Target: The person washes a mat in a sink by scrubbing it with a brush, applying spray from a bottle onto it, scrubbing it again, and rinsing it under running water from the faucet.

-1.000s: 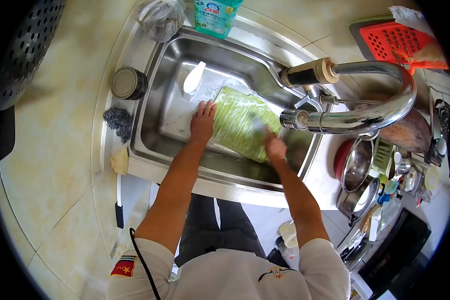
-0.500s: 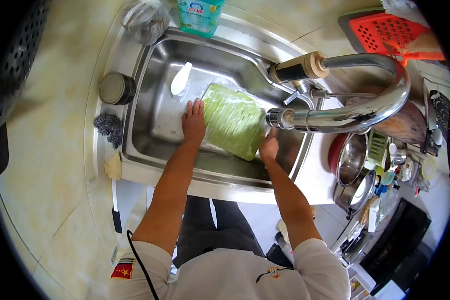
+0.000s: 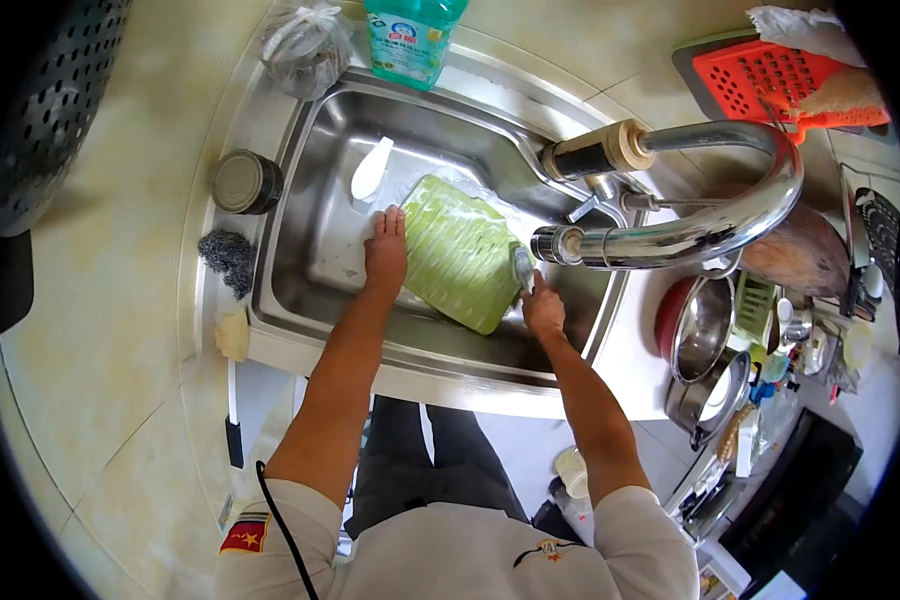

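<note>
A green cutting board (image 3: 462, 252) with white suds on it lies tilted in the steel sink (image 3: 320, 240). My left hand (image 3: 386, 250) rests at the board's left edge, its fingers together and wrapped over that edge. At the board's right edge my right hand (image 3: 543, 308) is closed on the handle of a brush (image 3: 523, 268), whose head touches the board. Left of the board's top corner a white spoon-shaped utensil (image 3: 372, 169) lies on the sink floor.
A chrome faucet (image 3: 705, 240) arches over the sink's right side. Along the rim stand a green detergent bottle (image 3: 412, 42), a plastic bag (image 3: 306, 50), a lidded jar (image 3: 247, 182) and a steel-wool pad (image 3: 227, 262). Metal bowls (image 3: 705, 325) sit at the right.
My right hand has moved with the brush from the board's face to its right edge. My left hand has stayed at the left edge. The whole view has shifted slightly.
</note>
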`<state>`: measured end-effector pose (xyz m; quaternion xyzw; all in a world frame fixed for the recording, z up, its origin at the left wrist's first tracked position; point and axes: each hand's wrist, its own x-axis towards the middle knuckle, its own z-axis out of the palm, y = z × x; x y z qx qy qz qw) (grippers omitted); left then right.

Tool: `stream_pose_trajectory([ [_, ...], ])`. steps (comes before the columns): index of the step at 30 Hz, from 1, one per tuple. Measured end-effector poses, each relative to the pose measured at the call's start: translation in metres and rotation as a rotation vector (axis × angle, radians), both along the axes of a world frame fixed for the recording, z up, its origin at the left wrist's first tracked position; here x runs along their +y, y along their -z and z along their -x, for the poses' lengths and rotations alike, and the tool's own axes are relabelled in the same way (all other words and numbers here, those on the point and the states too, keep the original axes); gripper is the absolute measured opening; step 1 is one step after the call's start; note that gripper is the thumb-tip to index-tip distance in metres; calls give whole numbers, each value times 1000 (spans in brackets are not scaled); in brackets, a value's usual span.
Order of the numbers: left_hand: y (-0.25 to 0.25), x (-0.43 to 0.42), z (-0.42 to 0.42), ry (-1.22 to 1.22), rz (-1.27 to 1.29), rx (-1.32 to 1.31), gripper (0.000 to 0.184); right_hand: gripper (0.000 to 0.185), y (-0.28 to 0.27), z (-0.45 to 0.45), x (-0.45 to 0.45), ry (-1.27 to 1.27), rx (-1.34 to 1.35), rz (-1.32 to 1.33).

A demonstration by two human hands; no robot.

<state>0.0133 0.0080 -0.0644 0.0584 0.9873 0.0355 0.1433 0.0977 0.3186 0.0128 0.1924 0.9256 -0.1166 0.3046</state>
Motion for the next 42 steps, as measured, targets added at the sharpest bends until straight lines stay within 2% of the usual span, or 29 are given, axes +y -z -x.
stream_pose_trajectory([
  [1,-6,0,1,-5,9,-14,65,59,4,-1,-3,-41,43,-9],
  [4,-26,4,0,-38,-16,-68,62,58,-3,-32,-12,-549,-261,230],
  [5,-34,3,2,-52,-45,-80,62,56,-12,-37,-14,-541,-175,186],
  [8,-24,-8,3,-248,-190,-221,60,59,-22,-20,-11,-367,-55,16],
  [11,-34,-11,2,-322,-447,-374,57,59,-24,-11,14,-140,135,195],
  [12,-47,-13,1,-317,-538,-416,56,58,-23,-12,21,-70,217,270],
  [14,-103,-6,-3,-346,-737,-400,53,62,-30,-12,24,99,165,436],
  [16,-161,4,-11,-339,-869,-355,51,62,-73,-8,11,264,108,535],
  [18,-213,7,-21,-319,-924,-278,51,61,-85,-12,0,456,78,685],
  [21,-289,15,-33,-214,-778,-17,57,62,-96,-15,-16,612,80,883],
  [24,-332,36,-50,-185,-595,65,58,63,-108,-16,-25,613,51,949],
  [25,-332,46,-57,-149,-532,93,62,62,-109,-16,-25,585,37,969],
  [28,-308,90,-73,-152,-405,-37,61,58,-100,-18,-19,846,53,1238],
  [30,-255,126,-83,-92,-417,-63,61,45,-94,-10,-17,1012,64,1303],
  [31,-231,137,-91,-6,-479,-118,59,46,-83,-5,-17,1062,69,1272],
  [35,-152,134,-124,198,-588,-242,54,55,18,-8,8,1188,88,1221],
  [40,-118,54,-102,85,-453,-265,35,68,30,-20,10,1247,203,1117],
  [42,-96,26,-80,-93,-353,-338,26,70,28,-21,10,1216,197,1104],
])
